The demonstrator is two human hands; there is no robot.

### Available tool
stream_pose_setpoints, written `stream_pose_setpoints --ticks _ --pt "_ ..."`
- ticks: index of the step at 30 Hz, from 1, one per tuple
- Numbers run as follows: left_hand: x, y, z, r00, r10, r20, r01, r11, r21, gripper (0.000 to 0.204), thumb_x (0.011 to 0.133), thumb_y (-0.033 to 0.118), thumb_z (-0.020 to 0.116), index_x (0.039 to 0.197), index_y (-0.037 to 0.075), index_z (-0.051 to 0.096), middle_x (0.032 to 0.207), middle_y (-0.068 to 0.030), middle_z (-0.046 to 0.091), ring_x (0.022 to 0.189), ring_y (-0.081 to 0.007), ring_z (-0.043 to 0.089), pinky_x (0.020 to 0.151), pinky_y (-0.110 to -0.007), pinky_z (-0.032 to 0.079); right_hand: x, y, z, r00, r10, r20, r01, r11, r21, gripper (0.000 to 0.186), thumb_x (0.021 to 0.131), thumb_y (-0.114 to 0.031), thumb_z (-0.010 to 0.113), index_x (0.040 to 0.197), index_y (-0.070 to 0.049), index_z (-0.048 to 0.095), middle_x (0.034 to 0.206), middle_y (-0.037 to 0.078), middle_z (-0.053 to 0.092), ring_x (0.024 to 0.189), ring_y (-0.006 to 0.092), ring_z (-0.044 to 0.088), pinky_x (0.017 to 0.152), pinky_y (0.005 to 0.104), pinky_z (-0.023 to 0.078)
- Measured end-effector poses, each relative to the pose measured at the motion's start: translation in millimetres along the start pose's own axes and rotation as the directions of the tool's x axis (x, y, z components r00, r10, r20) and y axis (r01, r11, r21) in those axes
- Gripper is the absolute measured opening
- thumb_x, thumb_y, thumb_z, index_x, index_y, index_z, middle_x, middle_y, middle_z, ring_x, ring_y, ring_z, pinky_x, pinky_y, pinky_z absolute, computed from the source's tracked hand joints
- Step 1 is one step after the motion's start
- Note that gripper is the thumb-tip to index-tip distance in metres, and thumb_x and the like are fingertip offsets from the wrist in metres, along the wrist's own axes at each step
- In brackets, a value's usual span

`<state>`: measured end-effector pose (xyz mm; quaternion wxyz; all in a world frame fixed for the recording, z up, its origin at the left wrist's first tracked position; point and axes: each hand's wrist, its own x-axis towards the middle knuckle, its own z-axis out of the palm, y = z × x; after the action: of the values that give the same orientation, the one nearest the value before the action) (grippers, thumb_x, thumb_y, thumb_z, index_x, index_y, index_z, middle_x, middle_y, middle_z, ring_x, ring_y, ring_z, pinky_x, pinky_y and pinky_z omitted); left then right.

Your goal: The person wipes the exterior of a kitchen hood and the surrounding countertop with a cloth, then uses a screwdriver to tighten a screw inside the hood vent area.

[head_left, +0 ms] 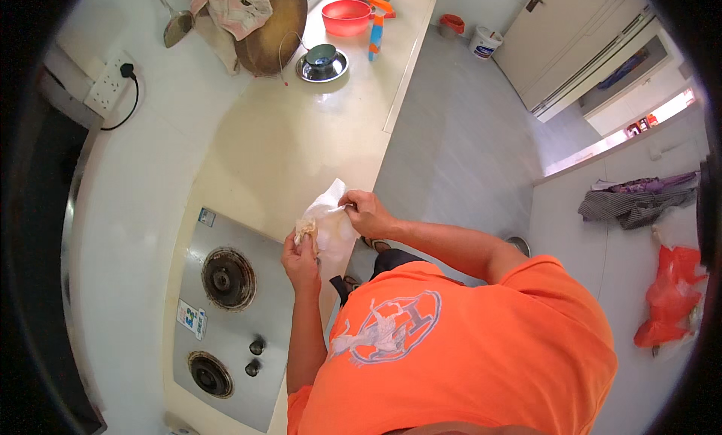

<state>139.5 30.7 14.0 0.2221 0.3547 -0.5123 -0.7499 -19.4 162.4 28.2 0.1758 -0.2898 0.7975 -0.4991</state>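
Over the counter's front edge, beside the stove, my two hands are a short way apart. My left hand (301,265) is closed, its fingers pinching a crumpled, yellowish-stained wad (305,228) that looks like used tissue. A thin white sheet (331,200), like a paper tissue, spreads between the hands. One edge of it is pinched by my right hand (367,214). Whether the wad and the sheet are one piece I cannot tell.
A two-burner gas stove (248,247) is set into the counter (316,134) at left. Further along stand a green bowl (321,55) on a metal plate, a red basin (346,18), a spray bottle (376,36) and a wok (274,29) against the wall.
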Motion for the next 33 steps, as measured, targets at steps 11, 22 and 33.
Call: stream_pose_setpoints --ticks 11,22,33 --pt "20 -4 32 0.962 -0.042 -0.27 0.025 0.997 -0.067 0.022 0.098 0.007 0.056 0.118 -0.003 0.054 0.105 -0.0138 0.063 0.089 -0.0234 0.069 0.078 -0.039 0.062 114 89 -14 0.919 -0.279 0.279 0.393 0.694 -0.603 0.032 0.087 -0.017 0.064 0.111 0.004 0.064 0.115 0.019 0.063 0.111 0.036 0.057 0.091 0.0406 0.05" --pt "25 -18 69 0.896 -0.047 -0.442 0.073 0.996 0.041 0.022 0.098 0.009 0.059 0.114 -0.005 0.055 0.101 -0.0143 0.065 0.087 -0.0218 0.069 0.076 -0.035 0.061 145 125 32 0.562 -0.557 0.612 0.824 0.446 -0.351 0.048 0.088 -0.021 0.055 0.133 -0.004 0.058 0.141 0.014 0.051 0.119 0.0284 0.05 0.094 0.0404 0.044" --pt "25 -16 73 0.795 -0.118 -0.595 0.154 0.988 0.009 0.022 0.097 0.008 0.059 0.113 -0.007 0.054 0.099 -0.014 0.065 0.084 -0.019 0.068 0.077 -0.034 0.06 177 115 115 0.583 -0.487 0.65 0.708 0.697 -0.113 0.044 0.088 -0.008 0.051 0.13 0.004 0.056 0.14 0.023 0.053 0.125 0.0439 0.049 0.112 0.0495 0.035"
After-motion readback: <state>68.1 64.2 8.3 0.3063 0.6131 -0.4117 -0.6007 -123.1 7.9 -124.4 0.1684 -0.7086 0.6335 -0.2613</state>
